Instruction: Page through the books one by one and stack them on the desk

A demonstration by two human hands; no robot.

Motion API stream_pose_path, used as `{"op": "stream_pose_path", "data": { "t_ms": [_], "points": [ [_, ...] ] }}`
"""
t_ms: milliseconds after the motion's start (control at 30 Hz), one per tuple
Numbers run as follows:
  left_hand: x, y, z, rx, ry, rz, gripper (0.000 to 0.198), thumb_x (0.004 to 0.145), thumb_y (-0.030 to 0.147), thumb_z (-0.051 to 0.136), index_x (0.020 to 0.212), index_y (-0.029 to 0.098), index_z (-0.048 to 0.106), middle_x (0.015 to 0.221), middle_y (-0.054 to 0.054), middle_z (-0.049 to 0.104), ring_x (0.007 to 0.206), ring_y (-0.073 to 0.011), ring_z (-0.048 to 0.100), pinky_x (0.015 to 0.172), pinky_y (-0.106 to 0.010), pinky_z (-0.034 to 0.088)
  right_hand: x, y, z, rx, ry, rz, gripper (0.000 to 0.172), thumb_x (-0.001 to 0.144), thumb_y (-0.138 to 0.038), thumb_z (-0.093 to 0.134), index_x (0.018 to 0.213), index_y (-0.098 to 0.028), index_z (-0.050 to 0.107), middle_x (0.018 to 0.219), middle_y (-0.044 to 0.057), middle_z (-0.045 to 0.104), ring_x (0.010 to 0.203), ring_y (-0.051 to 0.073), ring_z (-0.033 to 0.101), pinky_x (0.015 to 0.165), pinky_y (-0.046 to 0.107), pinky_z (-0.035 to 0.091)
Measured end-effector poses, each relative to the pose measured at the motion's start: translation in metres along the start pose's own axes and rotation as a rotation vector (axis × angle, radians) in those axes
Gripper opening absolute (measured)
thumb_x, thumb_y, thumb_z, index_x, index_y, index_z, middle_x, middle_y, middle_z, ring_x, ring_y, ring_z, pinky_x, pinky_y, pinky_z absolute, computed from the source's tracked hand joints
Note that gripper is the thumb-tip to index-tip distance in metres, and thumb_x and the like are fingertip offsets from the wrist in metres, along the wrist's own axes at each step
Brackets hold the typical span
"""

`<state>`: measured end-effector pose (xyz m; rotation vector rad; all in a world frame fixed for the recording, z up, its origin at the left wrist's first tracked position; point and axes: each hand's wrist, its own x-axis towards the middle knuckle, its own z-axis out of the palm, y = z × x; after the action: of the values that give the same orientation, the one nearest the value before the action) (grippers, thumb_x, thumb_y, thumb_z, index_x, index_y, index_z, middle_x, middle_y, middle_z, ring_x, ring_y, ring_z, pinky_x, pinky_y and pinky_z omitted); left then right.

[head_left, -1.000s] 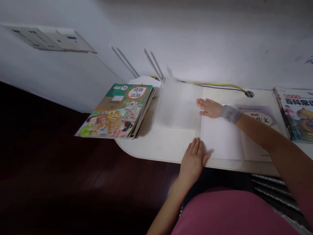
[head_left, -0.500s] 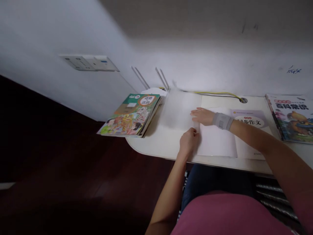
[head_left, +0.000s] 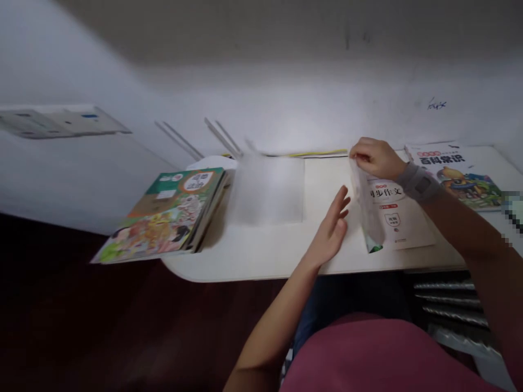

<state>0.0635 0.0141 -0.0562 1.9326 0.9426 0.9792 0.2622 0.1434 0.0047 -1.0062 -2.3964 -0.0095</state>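
Observation:
A book with a pale cover (head_left: 402,231) and Chinese title lies on the white desk, in front of my right side. My right hand (head_left: 378,157), wearing a grey wristband, is closed in a pinch on the top of the book's left cover, which stands raised on edge. A green patch shows at this cover's lower corner. My left hand (head_left: 333,228) is open, fingers stretched out, just left of the raised cover and apart from it. Farther left, translucent sheets (head_left: 269,190), perhaps plastic book covers, lie flat; their left edge is blurred.
A stack of books (head_left: 163,212) with a colourful top cover overhangs the desk's left end. Another illustrated book (head_left: 460,174) lies at the right. A yellow cable (head_left: 318,153) runs along the wall, where a socket panel (head_left: 61,121) is fixed. The white desk (head_left: 245,256) has a rounded front-left corner.
The book's left cover, lying flat before, has been lifted upright and rightward by my right hand. My left hand has gone from closed to open. The camera view has turned right.

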Motion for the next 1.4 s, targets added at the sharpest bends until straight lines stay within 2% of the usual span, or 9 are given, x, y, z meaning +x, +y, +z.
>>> {"op": "stream_pose_path", "data": {
  "t_ms": [100, 233, 367, 600, 733, 900, 1100, 1300, 1400],
  "points": [
    [0.040, 0.006, 0.037, 0.148, -0.083, 0.165, 0.065, 0.096, 0.052, 0.017, 0.150, 0.024, -0.005, 0.158, -0.010, 0.008, 0.142, -0.0257, 0.021, 0.110, -0.044, 0.031, -0.033, 0.021, -0.018, 0.160, 0.057, 0.243, 0.022, 0.084, -0.019, 0.043, 0.087, -0.016, 0.065, 0.074, 0.000, 0.061, 0.066, 0.013, 0.055, 0.066, 0.026, 0.044],
    [0.076, 0.006, 0.086, 0.336, -0.275, 0.185, 0.075, 0.092, 0.056, 0.034, 0.150, 0.019, 0.007, 0.158, -0.016, 0.005, 0.145, -0.0292, 0.007, 0.113, -0.051, 0.022, -0.076, 0.052, -0.024, 0.298, 0.074, 0.540, 0.024, 0.084, -0.027, 0.045, 0.077, -0.015, 0.065, 0.064, 0.000, 0.061, 0.058, 0.013, 0.056, 0.057, 0.025, 0.045],
    [0.085, -0.006, 0.123, 0.550, -0.405, 0.114, 0.080, 0.087, 0.062, 0.039, 0.149, 0.017, 0.015, 0.157, -0.018, 0.008, 0.143, -0.0363, 0.009, 0.109, -0.060, 0.022, -0.126, 0.081, -0.011, 0.336, 0.006, 0.727, 0.016, 0.074, -0.022, 0.057, 0.086, -0.014, 0.063, 0.068, 0.002, 0.065, 0.060, 0.015, 0.058, 0.056, 0.027, 0.048],
    [0.083, -0.027, 0.147, 0.759, -0.440, 0.163, 0.079, 0.088, 0.065, 0.032, 0.148, 0.014, 0.022, 0.155, -0.016, 0.020, 0.142, -0.0388, 0.012, 0.108, -0.067, 0.013, -0.174, 0.096, 0.028, 0.087, -0.025, 0.806, 0.043, 0.074, -0.017, 0.050, 0.116, -0.011, 0.056, 0.089, 0.010, 0.069, 0.075, 0.020, 0.065, 0.068, 0.033, 0.054],
    [0.081, -0.033, 0.146, 0.809, -0.488, 0.186, 0.078, 0.087, 0.065, 0.033, 0.147, 0.015, 0.028, 0.154, -0.015, 0.024, 0.141, -0.0402, 0.014, 0.108, -0.068, 0.010, -0.176, 0.089, 0.038, 0.044, -0.033, 0.769, 0.044, 0.074, -0.013, 0.045, 0.117, -0.011, 0.057, 0.106, 0.015, 0.067, 0.098, 0.026, 0.063, 0.087, 0.042, 0.051],
    [0.073, -0.035, 0.125, 0.853, -0.514, 0.188, 0.074, 0.088, 0.062, 0.037, 0.144, 0.015, 0.034, 0.153, -0.017, 0.025, 0.141, -0.0408, 0.016, 0.108, -0.067, 0.012, -0.176, 0.055, 0.061, 0.028, -0.056, 0.690, 0.051, 0.074, -0.009, 0.037, 0.122, -0.007, 0.055, 0.133, 0.020, 0.053, 0.127, 0.027, 0.045, 0.107, 0.046, 0.036],
    [0.045, -0.026, 0.110, 0.799, -0.638, 0.360, 0.049, 0.096, 0.037, 0.034, 0.137, 0.012, 0.044, 0.148, -0.019, 0.036, 0.140, -0.0310, 0.026, 0.112, -0.048, 0.021, -0.173, 0.029, 0.063, 0.052, -0.131, 0.436, 0.050, 0.086, -0.014, 0.030, 0.132, -0.004, 0.047, 0.146, 0.019, 0.038, 0.140, 0.023, 0.027, 0.113, 0.047, 0.028],
    [0.030, -0.026, 0.113, 0.739, -0.708, 0.478, 0.051, 0.094, 0.047, 0.035, 0.140, 0.027, 0.041, 0.138, -0.011, 0.050, 0.131, -0.0319, 0.039, 0.108, -0.058, 0.019, -0.177, 0.018, 0.052, 0.066, -0.342, 0.053, 0.049, 0.096, -0.032, 0.033, 0.139, -0.010, 0.041, 0.147, 0.015, 0.039, 0.140, 0.024, 0.027, 0.112, 0.048, 0.027],
    [0.032, -0.028, 0.112, 0.719, -0.717, 0.507, 0.049, 0.094, 0.046, 0.035, 0.141, 0.033, 0.039, 0.144, -0.009, 0.044, 0.132, -0.0332, 0.037, 0.105, -0.059, 0.021, -0.163, 0.031, 0.061, -0.013, -0.422, -0.040, 0.050, 0.096, -0.033, 0.034, 0.141, -0.011, 0.039, 0.149, 0.015, 0.036, 0.140, 0.026, 0.025, 0.112, 0.049, 0.024]
  ]
}}
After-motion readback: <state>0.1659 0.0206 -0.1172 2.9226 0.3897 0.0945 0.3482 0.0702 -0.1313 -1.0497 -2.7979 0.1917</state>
